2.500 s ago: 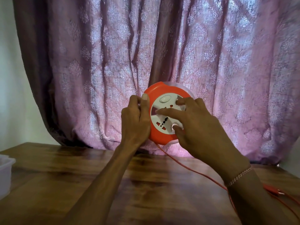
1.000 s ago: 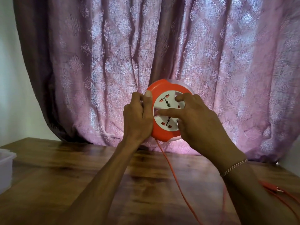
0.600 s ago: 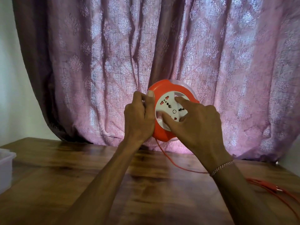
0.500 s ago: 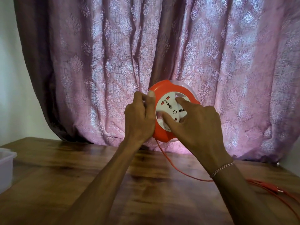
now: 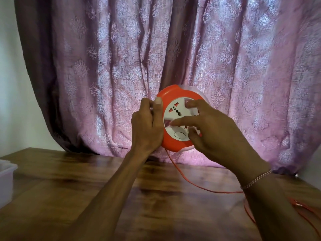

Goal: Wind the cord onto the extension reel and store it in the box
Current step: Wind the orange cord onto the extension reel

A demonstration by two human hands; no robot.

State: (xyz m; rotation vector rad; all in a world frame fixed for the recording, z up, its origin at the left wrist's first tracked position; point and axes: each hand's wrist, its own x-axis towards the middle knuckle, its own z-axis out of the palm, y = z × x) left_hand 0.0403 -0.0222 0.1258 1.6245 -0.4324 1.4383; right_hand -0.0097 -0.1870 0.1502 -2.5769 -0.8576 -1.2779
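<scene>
Reel (image 5: 173,145) is held upright above counter (image 5: 52,180), L hand (image 5: 147,127) clamped on its edge. R hand (image 5: 215,136) fingers are spread on its face w/ cord (image 5: 182,178) hung below.

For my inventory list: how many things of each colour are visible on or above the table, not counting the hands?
Orange: 2, the reel and the cord
Clear white: 1, the box
Silver: 1, the bracelet
Total: 4
</scene>
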